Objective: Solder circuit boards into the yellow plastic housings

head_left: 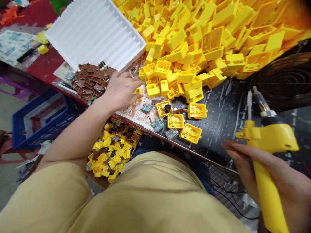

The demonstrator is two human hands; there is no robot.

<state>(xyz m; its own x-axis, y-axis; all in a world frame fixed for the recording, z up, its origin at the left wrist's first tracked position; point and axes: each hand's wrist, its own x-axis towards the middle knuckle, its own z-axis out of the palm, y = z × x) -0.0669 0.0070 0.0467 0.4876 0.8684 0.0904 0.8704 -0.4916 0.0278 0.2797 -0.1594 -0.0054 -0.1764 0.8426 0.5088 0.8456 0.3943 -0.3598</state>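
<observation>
Left hand: the left hand (pixel 121 89) is palm down over the desk (pixel 218 110), fingers parted around a small yellow case (pixel 137 94); whether they pinch it, I cannot tell.
Right hand: the right hand (pixel 286 174) is wrapped around the handle of a yellow gun-shaped tool (pixel 269 191), probably a soldering gun, raised near the desk's right side.
Tool tip: a metal tip (pixel 261 101) points away from the body, beside a thin pale nozzle (pixel 249 105); treat it as hot, keeping it well away from fingers and plastic.
Open cases: four yellow cases (pixel 190 133) lie hollow side up near the desk edge, wires showing; each is best steadied by its outer wall, without tugging wires.
Green boards: small green boards (pixel 157 125) lie beside them; edge holds would suit these best.
Brown boards: a heap of brown boards (pixel 91 77) sits beside the left wrist, so a low sweep could scatter it.
</observation>
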